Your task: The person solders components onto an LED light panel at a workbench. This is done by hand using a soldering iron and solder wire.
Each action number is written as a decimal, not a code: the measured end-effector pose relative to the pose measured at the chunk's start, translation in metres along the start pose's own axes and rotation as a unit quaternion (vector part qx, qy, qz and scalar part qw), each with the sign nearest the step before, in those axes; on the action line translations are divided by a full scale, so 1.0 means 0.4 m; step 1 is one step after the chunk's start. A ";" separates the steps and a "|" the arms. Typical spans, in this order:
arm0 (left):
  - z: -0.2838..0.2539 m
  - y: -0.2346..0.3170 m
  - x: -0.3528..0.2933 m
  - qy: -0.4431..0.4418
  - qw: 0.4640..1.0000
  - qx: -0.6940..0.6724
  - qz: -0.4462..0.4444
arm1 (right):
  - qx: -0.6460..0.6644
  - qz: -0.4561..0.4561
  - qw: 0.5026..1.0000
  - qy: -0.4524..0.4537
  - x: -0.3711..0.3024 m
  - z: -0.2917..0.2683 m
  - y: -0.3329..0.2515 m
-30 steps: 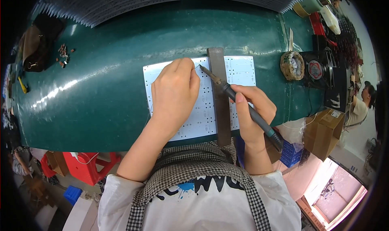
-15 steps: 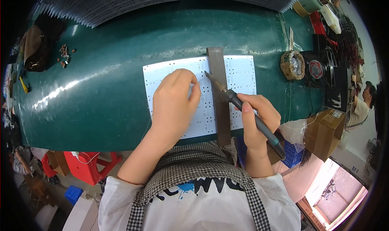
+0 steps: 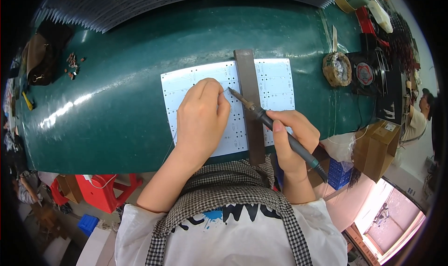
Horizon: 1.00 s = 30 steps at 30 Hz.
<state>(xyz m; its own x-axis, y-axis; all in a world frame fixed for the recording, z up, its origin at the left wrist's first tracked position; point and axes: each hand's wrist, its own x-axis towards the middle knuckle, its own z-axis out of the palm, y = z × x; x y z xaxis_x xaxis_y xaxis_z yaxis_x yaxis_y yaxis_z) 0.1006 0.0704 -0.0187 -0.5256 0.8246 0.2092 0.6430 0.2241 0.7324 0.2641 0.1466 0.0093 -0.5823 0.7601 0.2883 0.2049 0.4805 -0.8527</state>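
Note:
A white circuit board [image 3: 275, 86] with rows of small dark dots lies on the green table. Across it, from far to near edge, rests a long dark bar [image 3: 250, 91]. My right hand [image 3: 297, 134] grips a soldering iron [image 3: 264, 118] like a pen; its shaft crosses over the bar and its tip is at the board, left of the bar. My left hand [image 3: 199, 116] is pinched over the board's left part, close to the tip. Thin solder wire [image 3: 171, 147] trails beside my left wrist, and a fine end shows between fingertips and iron tip.
Stacked boards [image 3: 126, 4] line the far edge. To the right are a round brown holder [image 3: 337, 70] with a silvery middle and a black box [image 3: 366, 74]. At far left sit a brown bag [image 3: 39, 56] and several small parts [image 3: 72, 65]. A red stool [image 3: 100, 191] stands below.
The iron's tip has moved left and toward me along the board, closer to my left fingertips. My left hand stays pinched in nearly the same place. The view has shifted slightly.

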 end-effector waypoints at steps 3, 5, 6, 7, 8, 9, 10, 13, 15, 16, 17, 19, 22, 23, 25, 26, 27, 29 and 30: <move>-0.003 0.000 -0.001 -0.002 1.000 0.001 0.003 | 0.005 -0.003 1.000 0.002 -0.006 0.000 0.001; -0.006 0.001 -0.003 -0.006 1.000 0.004 0.005 | 0.005 -0.005 1.000 0.001 -0.011 -0.001 0.001; -0.007 0.002 -0.004 -0.008 1.000 0.009 0.005 | 0.005 -0.006 1.000 0.000 -0.014 -0.002 0.001; -0.008 0.003 -0.006 -0.009 1.000 0.014 0.004 | 0.005 -0.006 1.000 0.001 -0.017 -0.004 0.000; -0.009 0.002 -0.007 -0.009 1.000 0.014 0.004 | 0.005 -0.002 1.000 -0.001 -0.019 -0.007 0.000; -0.012 0.000 -0.010 -0.010 0.999 0.027 0.019 | 0.005 0.001 1.000 -0.003 -0.022 -0.011 -0.001; -0.013 -0.001 -0.013 -0.011 0.999 0.040 0.034 | 0.005 0.001 1.000 -0.003 -0.027 -0.016 -0.003; -0.039 0.030 -0.032 -0.094 0.992 -0.022 -0.075 | 0.016 0.023 0.999 0.019 -0.040 -0.029 -0.004; -0.027 0.029 -0.055 -0.068 0.996 -0.020 -0.054 | -0.001 -0.004 1.000 0.010 -0.046 -0.039 -0.008; -0.022 0.026 -0.063 -0.041 0.998 -0.018 -0.032 | -0.001 -0.003 1.000 0.010 -0.049 -0.038 -0.010; -0.018 0.024 -0.065 -0.043 0.998 -0.018 -0.032 | -0.002 -0.006 1.000 0.004 -0.052 -0.037 -0.010; -0.011 0.020 -0.065 -0.014 1.000 -0.011 -0.009 | -0.003 -0.009 1.000 -0.001 -0.056 -0.036 -0.008; -0.007 0.019 -0.065 -0.013 1.000 -0.008 -0.013 | 0.000 -0.011 1.000 -0.008 -0.053 -0.034 -0.007; -0.007 0.019 -0.065 -0.014 1.000 -0.008 -0.012 | 0.000 -0.011 1.000 -0.010 -0.054 -0.034 -0.007; -0.006 0.019 -0.066 -0.012 1.000 -0.003 -0.007 | -0.001 -0.010 1.000 -0.011 -0.056 -0.032 -0.007; -0.006 0.019 -0.066 -0.013 1.000 -0.003 -0.007 | 0.003 -0.005 1.000 -0.013 -0.058 -0.031 -0.007; -0.005 0.019 -0.066 -0.014 1.000 -0.002 -0.007 | 0.007 0.000 1.000 -0.016 -0.060 -0.030 -0.007; -0.004 0.019 -0.066 -0.016 1.000 0.000 -0.006 | 0.004 0.003 1.000 -0.018 -0.061 -0.030 -0.010; -0.003 0.018 -0.068 -0.015 1.000 0.000 -0.008 | 0.001 0.007 1.000 -0.022 -0.063 -0.030 -0.012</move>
<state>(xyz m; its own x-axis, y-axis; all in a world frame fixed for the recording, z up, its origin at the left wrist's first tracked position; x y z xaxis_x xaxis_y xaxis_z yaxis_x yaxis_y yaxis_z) 0.1189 0.0491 -0.0182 -0.5177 0.8368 0.1780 0.6350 0.2365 0.7354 0.2873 0.1305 0.0113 -0.6133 0.7466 0.2576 0.2113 0.4693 -0.8574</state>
